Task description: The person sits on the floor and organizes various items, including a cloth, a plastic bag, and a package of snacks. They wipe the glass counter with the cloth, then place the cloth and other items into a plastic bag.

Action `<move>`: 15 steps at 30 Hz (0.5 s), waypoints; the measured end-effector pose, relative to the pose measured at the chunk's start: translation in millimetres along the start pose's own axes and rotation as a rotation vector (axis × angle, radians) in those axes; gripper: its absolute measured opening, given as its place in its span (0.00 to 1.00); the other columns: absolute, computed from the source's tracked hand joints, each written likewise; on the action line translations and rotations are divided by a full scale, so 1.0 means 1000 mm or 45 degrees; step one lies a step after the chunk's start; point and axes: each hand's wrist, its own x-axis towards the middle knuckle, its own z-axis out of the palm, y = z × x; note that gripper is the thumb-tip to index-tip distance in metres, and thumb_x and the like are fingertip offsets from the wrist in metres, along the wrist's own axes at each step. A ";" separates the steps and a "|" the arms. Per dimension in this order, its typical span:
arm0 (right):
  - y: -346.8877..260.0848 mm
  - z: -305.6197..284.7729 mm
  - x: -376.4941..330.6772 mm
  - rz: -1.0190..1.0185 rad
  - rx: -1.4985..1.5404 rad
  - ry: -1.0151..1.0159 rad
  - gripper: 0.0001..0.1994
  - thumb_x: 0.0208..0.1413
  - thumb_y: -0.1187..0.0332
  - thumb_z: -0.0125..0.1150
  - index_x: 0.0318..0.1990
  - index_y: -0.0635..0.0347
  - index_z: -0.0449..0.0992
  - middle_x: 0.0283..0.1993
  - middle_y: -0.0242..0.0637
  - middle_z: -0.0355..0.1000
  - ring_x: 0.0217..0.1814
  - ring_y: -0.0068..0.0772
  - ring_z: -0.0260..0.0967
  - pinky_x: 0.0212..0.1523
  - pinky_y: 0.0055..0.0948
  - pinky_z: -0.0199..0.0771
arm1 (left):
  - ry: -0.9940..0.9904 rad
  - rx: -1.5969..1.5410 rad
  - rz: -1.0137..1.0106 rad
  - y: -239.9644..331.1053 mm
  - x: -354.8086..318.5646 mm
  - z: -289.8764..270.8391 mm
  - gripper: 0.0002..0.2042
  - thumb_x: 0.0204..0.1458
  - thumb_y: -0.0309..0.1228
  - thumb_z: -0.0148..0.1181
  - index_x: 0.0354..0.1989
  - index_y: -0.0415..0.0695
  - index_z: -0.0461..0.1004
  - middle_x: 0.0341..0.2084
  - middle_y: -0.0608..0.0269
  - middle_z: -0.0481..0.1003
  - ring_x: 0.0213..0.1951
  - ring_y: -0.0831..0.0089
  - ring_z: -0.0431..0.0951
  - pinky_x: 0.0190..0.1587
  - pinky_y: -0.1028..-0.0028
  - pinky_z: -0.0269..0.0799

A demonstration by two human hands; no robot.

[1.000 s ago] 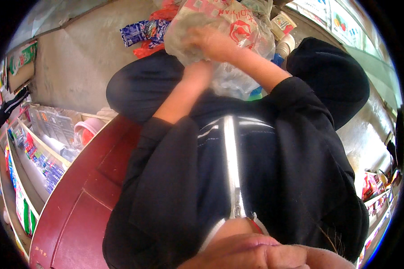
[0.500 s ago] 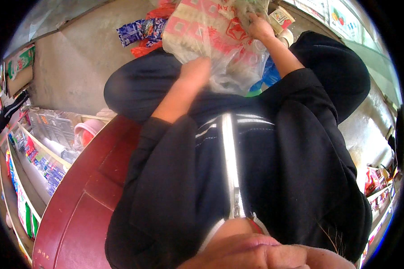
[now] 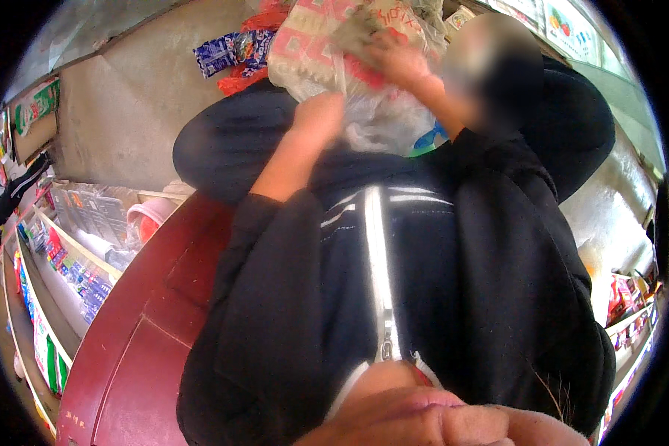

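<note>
A clear plastic bag with red print (image 3: 386,115) lies over my lap, with a pink-and-white patterned package (image 3: 297,59) showing at its left side. My left hand (image 3: 320,119) is closed at the bag's near left edge and grips the plastic there. Over the bag's upper part is my right hand (image 3: 401,63), its fingers bent around a fuzzy grey-green clump (image 3: 357,33). Motion smears the hand and the clump, so the clump's kind cannot be made out. A blue piece of plastic (image 3: 429,138) shows under the bag's near right side.
Blue-purple packets (image 3: 219,56) lie on red plastic (image 3: 241,80) left of the bag. A blurred round patch covers my right knee's inner side. A dark red table or seat (image 3: 137,327) is at left, near shelves with goods (image 3: 78,275) and a pink tub (image 3: 150,215).
My right hand has moved left and nearer across the bag, bringing the grey-green clump along. The left hand stays nearly in place. A blurred patch now covers the right side of the bag area.
</note>
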 end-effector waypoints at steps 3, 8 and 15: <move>0.040 -0.022 0.001 0.158 -0.054 0.145 0.25 0.50 0.56 0.57 0.57 0.43 0.66 0.58 0.40 0.62 0.62 0.44 0.59 0.54 0.41 0.66 | 0.024 0.076 0.011 -0.006 0.006 0.008 0.13 0.47 0.29 0.49 0.40 0.44 0.74 0.37 0.47 0.75 0.41 0.50 0.75 0.42 0.55 0.70; 0.089 0.000 0.017 0.598 0.465 0.213 0.23 0.50 0.66 0.52 0.57 0.51 0.65 0.54 0.49 0.65 0.61 0.52 0.58 0.55 0.40 0.65 | 0.026 0.016 -0.043 0.008 0.002 -0.006 0.13 0.48 0.31 0.46 0.39 0.43 0.75 0.36 0.47 0.75 0.40 0.49 0.75 0.42 0.56 0.70; -0.063 -0.067 -0.002 -0.404 -0.030 -0.311 0.21 0.50 0.71 0.50 0.55 0.51 0.67 0.58 0.38 0.61 0.58 0.47 0.60 0.54 0.37 0.67 | -0.010 -0.019 -0.157 0.007 0.000 -0.017 0.13 0.50 0.33 0.46 0.40 0.43 0.74 0.38 0.45 0.75 0.42 0.48 0.74 0.43 0.55 0.70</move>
